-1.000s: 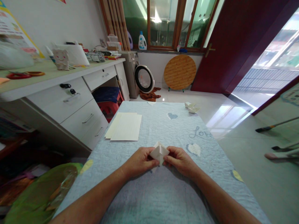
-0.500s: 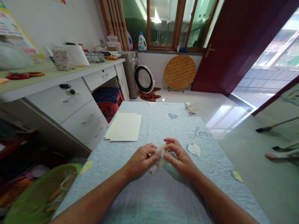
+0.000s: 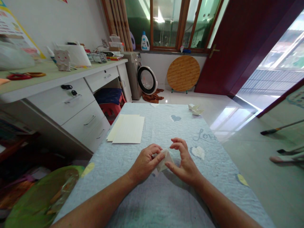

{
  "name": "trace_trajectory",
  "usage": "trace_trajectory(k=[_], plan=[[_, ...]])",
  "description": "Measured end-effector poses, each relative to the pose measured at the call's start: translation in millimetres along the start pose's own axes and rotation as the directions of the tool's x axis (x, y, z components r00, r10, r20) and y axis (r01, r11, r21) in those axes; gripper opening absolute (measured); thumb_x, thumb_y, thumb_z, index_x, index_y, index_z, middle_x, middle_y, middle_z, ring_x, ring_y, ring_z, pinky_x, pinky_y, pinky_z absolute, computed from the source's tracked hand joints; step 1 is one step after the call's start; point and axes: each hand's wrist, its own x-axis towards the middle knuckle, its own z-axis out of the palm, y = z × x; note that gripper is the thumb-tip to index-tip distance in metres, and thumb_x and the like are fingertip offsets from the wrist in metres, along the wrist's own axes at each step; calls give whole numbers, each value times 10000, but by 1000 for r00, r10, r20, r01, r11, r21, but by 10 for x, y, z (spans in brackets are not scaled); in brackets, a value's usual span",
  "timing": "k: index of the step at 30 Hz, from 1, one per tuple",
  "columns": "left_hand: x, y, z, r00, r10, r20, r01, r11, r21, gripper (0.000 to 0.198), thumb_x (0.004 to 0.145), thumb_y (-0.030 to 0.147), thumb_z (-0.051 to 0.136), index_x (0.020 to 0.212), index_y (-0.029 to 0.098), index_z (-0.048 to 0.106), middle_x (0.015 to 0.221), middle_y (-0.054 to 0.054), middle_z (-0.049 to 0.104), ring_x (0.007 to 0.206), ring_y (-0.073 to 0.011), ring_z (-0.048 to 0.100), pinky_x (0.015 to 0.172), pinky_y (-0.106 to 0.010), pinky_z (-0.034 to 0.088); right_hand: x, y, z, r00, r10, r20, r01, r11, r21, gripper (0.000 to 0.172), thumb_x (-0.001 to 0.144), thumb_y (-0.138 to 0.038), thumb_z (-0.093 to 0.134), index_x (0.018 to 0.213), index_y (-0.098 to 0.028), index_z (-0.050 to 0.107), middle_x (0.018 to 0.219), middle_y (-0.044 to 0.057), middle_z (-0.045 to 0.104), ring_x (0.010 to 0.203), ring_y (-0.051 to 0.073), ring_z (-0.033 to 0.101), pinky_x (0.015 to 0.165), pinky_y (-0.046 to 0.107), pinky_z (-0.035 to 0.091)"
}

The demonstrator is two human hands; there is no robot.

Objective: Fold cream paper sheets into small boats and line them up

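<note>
A small folded piece of pale paper is between my hands, a little above the cloth-covered table. My left hand pinches its left side, thumb on the near face and fingers behind. My right hand has its fingers spread and raised; its thumb tip is at the paper's right edge, and whether it touches I cannot tell. Beyond my left hand lies a stack of cream paper sheets. Folded paper boats rest at the table's far right corner.
On the left a white desk holds scissors and other items. A green basket stands below, left of the table. A stool, a washing machine with its door open and a round wooden tabletop are farther back.
My right fingers have lifted off the paper and spread apart. The paper has turned and shows a broader flat face, still in my left hand.
</note>
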Motion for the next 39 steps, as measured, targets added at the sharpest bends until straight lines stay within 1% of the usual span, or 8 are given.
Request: trace_trajectory(k=[2,5,7,10,15,24,29,39], plan=[[-5,-4,9,1000,4,-24,-4,1000,4,278,922,319,573,689,172,606,929,-44,631,885,-175,592,813,-274,449,-16,-4,21,997,-50,-50,45,995,-90,390,720,-227,725,1023,-240,480,1280,115,447,1240,302,419,1039,481,376],[-19,-10,34,999,10,-50,-10,1000,12,269,915,301,582,678,176,601,926,-40,634,890,-175,599,808,-274,456,-24,-7,46,992,-109,-63,96,977,-188,238,754,-201,695,910,-229,517,1190,101,485,1127,284,473,953,452,430],[-28,-12,54,998,10,-60,-9,1000,20,259,908,291,591,676,178,603,934,-38,634,894,-174,602,788,-266,464,-21,-11,54,988,-137,-70,120,970,-214,141,791,-182,660,858,-220,542,1136,91,500,1068,267,485,904,428,446],[-35,-16,78,998,3,-63,-1,999,32,243,900,284,597,680,180,609,947,-39,630,890,-171,604,726,-245,472,-15,-24,58,983,-157,-96,134,969,-208,84,823,-162,622,825,-212,554,1080,82,507,1035,255,482,879,415,444],[-32,-20,85,997,-8,-78,11,999,39,252,893,291,602,670,177,584,962,-42,618,865,-164,596,656,-225,462,-6,-45,70,981,-154,-122,129,973,-189,100,833,-121,579,785,-205,555,1040,76,510,1004,243,482,860,409,441],[11,-53,79,997,-3,-78,4,1000,17,314,914,378,599,668,183,582,831,-6,598,801,-157,573,754,-277,443,-4,-44,68,986,-147,-76,136,981,-135,88,879,-146,581,831,-219,583,1070,72,515,1049,241,475,899,406,433],[13,-72,81,995,7,-101,-4,1000,24,298,906,331,604,650,183,573,840,-3,588,807,-150,576,763,-272,440,-5,-47,52,986,-145,-84,135,985,-109,90,871,-140,581,829,-220,573,1082,76,515,1067,240,479,897,394,436],[12,-15,111,983,40,-177,-17,991,134,282,856,220,596,583,180,538,833,-19,609,792,-148,594,742,-263,444,6,-53,73,980,-170,-102,158,981,-116,119,826,-98,587,796,-211,563,1061,74,532,1031,233,497,866,383,454]])
